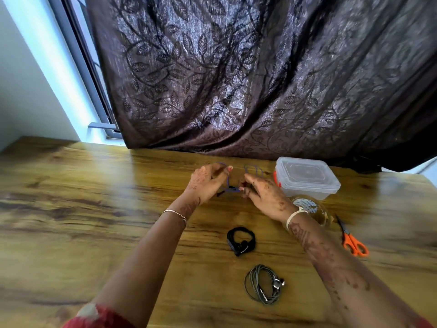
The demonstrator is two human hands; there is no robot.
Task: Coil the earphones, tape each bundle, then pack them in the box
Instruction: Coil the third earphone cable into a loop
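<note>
Wood-grain table (94, 209), thin purple cord (228, 183), clear box (307, 183)

Both arms reach forward, left hand (208, 181) and right hand (263, 195) fingers pinching.

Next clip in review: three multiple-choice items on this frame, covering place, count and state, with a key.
1. The orange-handled scissors lie: A at the wooden table's right side; B on the floor; C under the left forearm.
2. Coiled earphone bundles lying on the table: A one; B two; C four.
3. The purple earphone cable is: A taped; B boxed; C held in both hands.
Key: 1A, they lie near the right edge; 2B, a black bundle and a grey bundle; 3C, left hand and right hand hold it.
</note>
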